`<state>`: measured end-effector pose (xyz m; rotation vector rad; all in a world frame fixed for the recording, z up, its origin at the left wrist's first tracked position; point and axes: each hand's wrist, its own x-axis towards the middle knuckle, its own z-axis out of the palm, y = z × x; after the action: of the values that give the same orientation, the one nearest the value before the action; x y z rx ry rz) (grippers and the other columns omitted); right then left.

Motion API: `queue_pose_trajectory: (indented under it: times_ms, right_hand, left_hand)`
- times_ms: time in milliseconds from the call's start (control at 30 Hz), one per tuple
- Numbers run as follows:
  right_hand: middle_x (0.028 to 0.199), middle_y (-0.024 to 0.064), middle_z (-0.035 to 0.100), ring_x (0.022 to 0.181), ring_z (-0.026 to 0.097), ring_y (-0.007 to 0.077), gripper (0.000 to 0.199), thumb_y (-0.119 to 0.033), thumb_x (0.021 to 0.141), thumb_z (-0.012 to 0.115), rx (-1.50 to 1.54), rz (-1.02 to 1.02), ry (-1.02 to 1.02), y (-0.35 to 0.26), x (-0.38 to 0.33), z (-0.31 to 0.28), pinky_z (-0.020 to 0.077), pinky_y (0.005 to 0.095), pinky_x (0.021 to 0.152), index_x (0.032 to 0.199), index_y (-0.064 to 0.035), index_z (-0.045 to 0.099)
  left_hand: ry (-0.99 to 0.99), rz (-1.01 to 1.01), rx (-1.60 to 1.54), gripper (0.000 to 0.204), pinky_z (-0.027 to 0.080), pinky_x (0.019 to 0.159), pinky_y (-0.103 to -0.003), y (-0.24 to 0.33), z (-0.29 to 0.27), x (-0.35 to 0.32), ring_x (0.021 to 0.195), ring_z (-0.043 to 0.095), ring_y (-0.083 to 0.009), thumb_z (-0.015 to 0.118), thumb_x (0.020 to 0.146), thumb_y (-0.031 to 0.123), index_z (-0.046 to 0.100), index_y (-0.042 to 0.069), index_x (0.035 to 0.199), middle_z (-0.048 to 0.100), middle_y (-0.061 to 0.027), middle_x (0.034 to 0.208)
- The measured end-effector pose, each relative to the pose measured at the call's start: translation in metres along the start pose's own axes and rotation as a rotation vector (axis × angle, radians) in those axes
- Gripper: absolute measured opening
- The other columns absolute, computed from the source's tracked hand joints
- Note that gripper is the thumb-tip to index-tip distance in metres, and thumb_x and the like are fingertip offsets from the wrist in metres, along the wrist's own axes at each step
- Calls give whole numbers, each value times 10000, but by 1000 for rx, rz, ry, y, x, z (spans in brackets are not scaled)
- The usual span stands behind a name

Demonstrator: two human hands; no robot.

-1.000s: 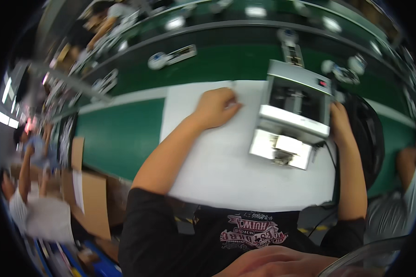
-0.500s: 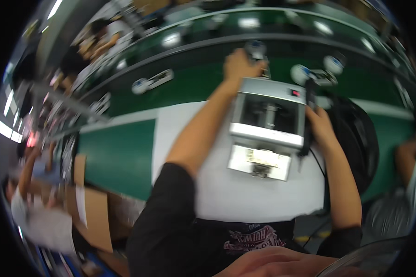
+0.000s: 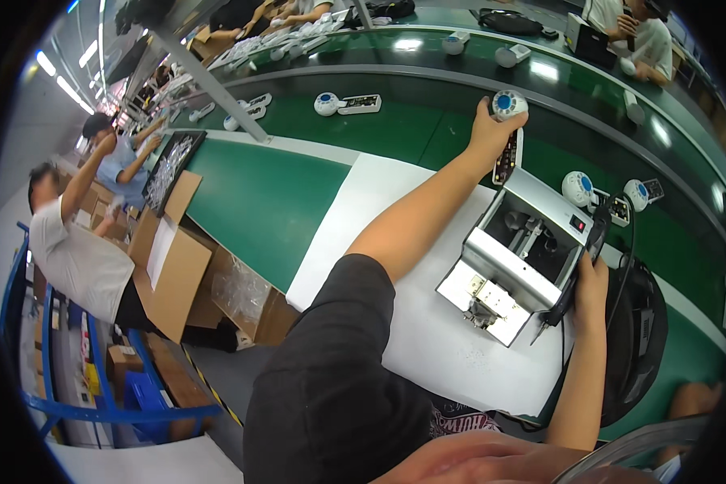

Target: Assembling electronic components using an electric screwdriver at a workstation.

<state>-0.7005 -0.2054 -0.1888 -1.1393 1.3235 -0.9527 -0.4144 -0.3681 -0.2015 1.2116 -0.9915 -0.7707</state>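
My left hand [image 3: 492, 133] reaches over the belt, its fingers closed round a white ball-headed device [image 3: 509, 105] with a blue disc on top. A slim white body with an exposed circuit board hangs from that ball toward me. My right hand [image 3: 591, 282] is wrapped round a black electric screwdriver [image 3: 577, 282], whose thin bit points down toward the paper. Between the hands stands a silver screw feeder [image 3: 504, 256] with a small red display, an open top window and a bright front plate. The right fingers are partly hidden behind the screwdriver.
Similar devices lie on the green conveyor belt [image 3: 427, 133], one at left [image 3: 359, 104] and two at right. White paper [image 3: 363, 218] covers the bench under the feeder. Right of it sits a black bag [image 3: 637, 347]. Cardboard boxes [image 3: 173, 274] stand left; other people work nearby.
The view has swung left, so the feeder and both hands now sit farther right in the picture. The left hand still grips the device and the right hand stays beside the feeder.
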Motion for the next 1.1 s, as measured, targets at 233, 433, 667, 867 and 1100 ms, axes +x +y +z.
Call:
queue_pose_trajectory:
  times_ms: [233,433,667,867,1100]
  right_hand:
    - [1088,127,716,953,672,194,451,-347,1028,602,117,9,-7,13,4,-1,526,324,852,1221,59,637]
    - [1160,113,718,1005,690,208,513,-429,1028,616,252,32,6,10,-2,-12,537,341,880,1275,21,636]
    - [1035,69,703,841,668,207,581,-559,1037,545,680,57,5,-25,-19,-4,546,353,791,1282,-38,630]
    - [852,37,531,701,539,154,784,-697,977,532,639,-654,-426,-81,-131,-2,458,356,703,1336,0,505]
    - [945,57,594,766,596,197,910,-814,911,509,337,-985,-419,-103,-181,96,478,394,774,1364,-25,490]
  left_hand:
    - [64,-132,-420,690,548,862,-327,42,-102,-52,939,662,-195,926,747,248,545,1,1266,665,-93,1112]
    - [171,44,275,771,571,880,-364,55,-174,-105,1033,668,-233,946,726,294,525,34,1317,665,-140,1168]
    - [-266,71,475,693,561,895,-334,54,-235,-143,1067,652,-202,915,764,225,566,52,1337,670,-122,1159]
    - [-645,304,559,640,556,864,-361,64,-232,-144,1008,686,-258,908,700,257,639,25,1232,687,-133,1113]
    - [-868,384,535,606,559,835,-391,74,-213,-187,925,710,-339,890,680,372,677,25,1129,705,-167,1058]
